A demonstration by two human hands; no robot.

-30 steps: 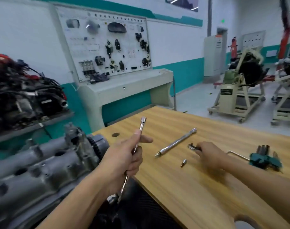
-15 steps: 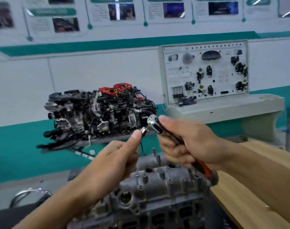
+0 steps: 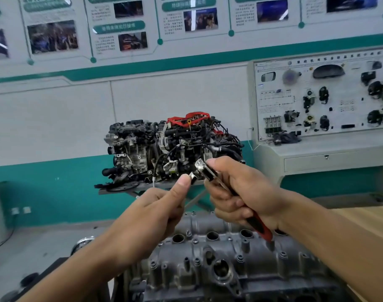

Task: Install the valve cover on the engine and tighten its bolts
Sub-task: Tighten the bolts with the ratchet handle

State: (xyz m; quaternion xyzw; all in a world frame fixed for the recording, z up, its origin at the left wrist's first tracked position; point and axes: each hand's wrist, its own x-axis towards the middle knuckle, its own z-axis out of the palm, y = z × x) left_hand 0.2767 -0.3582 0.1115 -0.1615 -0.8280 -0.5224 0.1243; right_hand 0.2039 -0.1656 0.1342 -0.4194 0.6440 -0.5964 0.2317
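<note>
The grey valve cover [image 3: 219, 253] lies on the engine below my hands, with round plug holes and several bolts along its top. My right hand [image 3: 238, 192] grips a ratchet wrench [image 3: 206, 170] with a red and black handle, its chrome head up. My left hand [image 3: 158, 205] holds a thin chrome extension bar [image 3: 192, 176] by its upper end, thumb against the tip. The bar's tip touches the ratchet head. Both tools hover above the cover.
A complete display engine [image 3: 171, 149] stands on a stand behind my hands. A white training panel [image 3: 321, 97] on a console fills the right wall. The wooden workbench [image 3: 371, 223] edge shows at right. Posters hang above.
My right hand picked the ratchet off the bench and brought it up. The view swung left to the engine. The extension bar's tip now meets the ratchet head.
</note>
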